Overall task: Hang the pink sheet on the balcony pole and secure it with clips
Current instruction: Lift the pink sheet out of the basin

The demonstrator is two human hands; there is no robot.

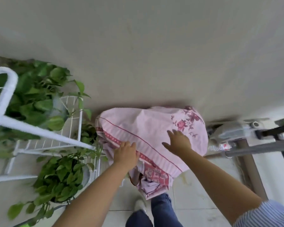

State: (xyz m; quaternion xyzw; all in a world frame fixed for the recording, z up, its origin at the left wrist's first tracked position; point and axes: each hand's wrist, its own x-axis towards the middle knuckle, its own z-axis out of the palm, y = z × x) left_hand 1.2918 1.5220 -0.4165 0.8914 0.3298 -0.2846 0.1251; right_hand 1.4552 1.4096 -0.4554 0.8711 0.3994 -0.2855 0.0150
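- The left hand (125,152) lies on the near, patterned border of the pink sheet (147,128), fingers bent over the fabric's edge; it seems to have the cloth gathered under them, though the grip itself is hidden.
- The right hand (178,141) is spread flat, fingers straight, palm down on the top of the mound beside the printed flowers, holding nothing.
- The sheet sits bunched directly ahead of and below both hands, against the foot of the pale wall; what it rests on is covered.
- Its visible hem, a red line and a red-patterned band, runs diagonally from upper left toward lower right, passing between the two hands, so the left hand is nearer that edge.
- A loose tail hangs toward the person's jeans (161,205).
- A grey pole (261,147) juts in from the right, well apart from the sheet, so the lift likely goes rightward.
- No clips are visible.
- Leafy plants (34,99) on a white wire rack (8,122) stand to the left.
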